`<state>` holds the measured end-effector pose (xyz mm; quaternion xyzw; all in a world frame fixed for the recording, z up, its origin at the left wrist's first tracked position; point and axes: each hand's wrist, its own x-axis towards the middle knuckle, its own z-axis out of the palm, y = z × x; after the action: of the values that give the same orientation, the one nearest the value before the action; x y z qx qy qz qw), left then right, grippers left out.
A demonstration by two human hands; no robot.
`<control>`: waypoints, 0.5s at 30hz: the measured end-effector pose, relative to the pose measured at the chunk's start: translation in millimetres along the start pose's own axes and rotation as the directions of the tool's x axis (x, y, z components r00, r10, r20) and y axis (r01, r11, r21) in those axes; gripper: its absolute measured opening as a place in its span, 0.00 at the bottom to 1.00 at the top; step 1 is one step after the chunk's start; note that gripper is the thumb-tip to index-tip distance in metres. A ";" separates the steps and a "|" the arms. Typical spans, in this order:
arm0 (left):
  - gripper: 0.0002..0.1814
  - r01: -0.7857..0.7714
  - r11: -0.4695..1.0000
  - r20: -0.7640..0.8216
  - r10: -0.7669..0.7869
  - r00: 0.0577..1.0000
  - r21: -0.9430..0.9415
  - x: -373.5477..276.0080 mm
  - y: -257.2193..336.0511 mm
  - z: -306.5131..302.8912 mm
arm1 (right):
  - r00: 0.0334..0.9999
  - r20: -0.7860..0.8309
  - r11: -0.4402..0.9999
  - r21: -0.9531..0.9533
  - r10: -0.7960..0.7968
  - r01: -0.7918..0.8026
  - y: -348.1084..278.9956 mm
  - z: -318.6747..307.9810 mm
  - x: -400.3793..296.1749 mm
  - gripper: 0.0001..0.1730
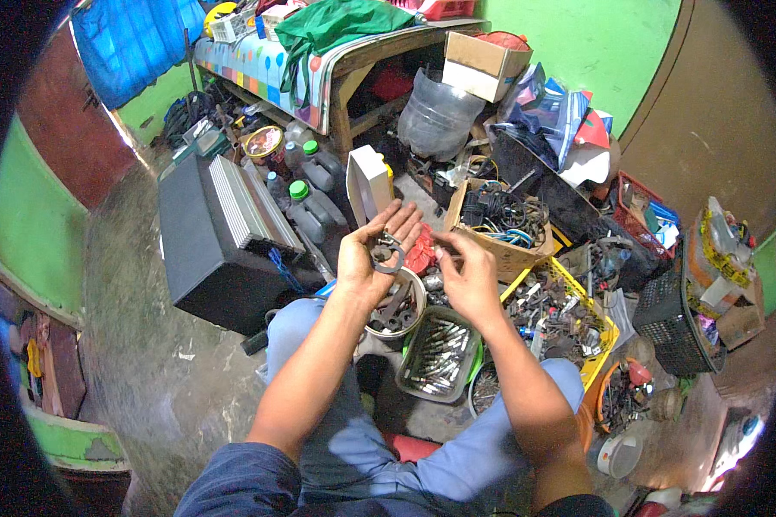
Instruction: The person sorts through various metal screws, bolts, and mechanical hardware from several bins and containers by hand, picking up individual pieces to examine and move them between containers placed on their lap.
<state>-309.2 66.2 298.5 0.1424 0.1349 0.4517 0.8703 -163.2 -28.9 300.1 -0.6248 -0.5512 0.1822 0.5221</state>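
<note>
My left hand point(372, 258) is palm up with its fingers spread out. In it lie a grey metal ring point(388, 263) and a few small metal parts point(383, 242), too small to name surely. Just right of it, my right hand point(469, 274) has thumb and forefinger close together; whether something small sits between them cannot be told. Below my left hand stands a white bucket point(420, 309) of dark metal parts. A grey plastic tray point(406, 378) between my knees holds many spark plugs point(441, 355).
A yellow crate point(604, 346) of mixed parts is at my right, below a cardboard box point(499, 255) of cables. To the left stand a black speaker-like cabinet point(194, 239) and jugs with green caps point(299, 189). A wooden table point(343, 103) is behind.
</note>
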 end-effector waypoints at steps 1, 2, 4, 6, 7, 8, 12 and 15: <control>0.29 0.019 1.000 0.006 -0.019 1.000 0.002 0.1 -2.2 0.0 | 0.996 -0.007 0.995 -0.039 -0.087 0.087 -3.5 -3.0 0.3 0.15; 0.30 0.060 0.998 -0.018 -0.060 0.998 0.024 -1.5 -5.2 0.0 | 0.985 -0.010 0.982 -0.078 -0.174 0.172 -5.4 -7.1 0.4 0.14; 0.31 0.128 0.989 -0.008 -0.128 0.992 0.073 -4.9 -14.2 -0.4 | 0.955 0.018 0.951 -0.088 -0.297 0.297 -8.1 -11.0 -1.4 0.13; 0.35 0.196 0.971 0.003 -0.199 0.980 0.136 -6.7 -20.5 -0.3 | 0.936 0.071 0.924 -0.150 -0.346 0.353 -9.8 -10.9 -5.8 0.13; 0.35 0.226 0.963 -0.037 -0.222 0.974 0.147 -8.7 -24.1 3.6 | 0.926 0.098 0.908 -0.182 -0.366 0.378 -10.2 -11.0 -7.8 0.13; 0.35 0.231 0.960 0.000 -0.234 0.972 0.157 -8.3 -28.3 2.8 | 0.919 0.110 0.892 -0.221 -0.379 0.395 -10.4 -11.0 -8.9 0.13; 0.36 0.250 0.960 0.016 -0.254 0.967 0.126 -7.0 -40.8 5.7 | 0.951 0.080 0.922 -0.234 -0.298 0.309 -1.9 -16.7 -9.5 0.13; 0.36 0.282 0.952 -0.008 -0.283 0.959 0.116 -6.9 -51.5 10.7 | 0.968 0.105 0.936 -0.249 -0.229 0.248 0.1 -27.3 -12.5 0.12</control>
<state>-270.7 30.8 290.0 0.1741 0.1759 0.3135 0.9168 -145.2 -52.2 306.2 -0.6091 -0.6611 0.0667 0.4330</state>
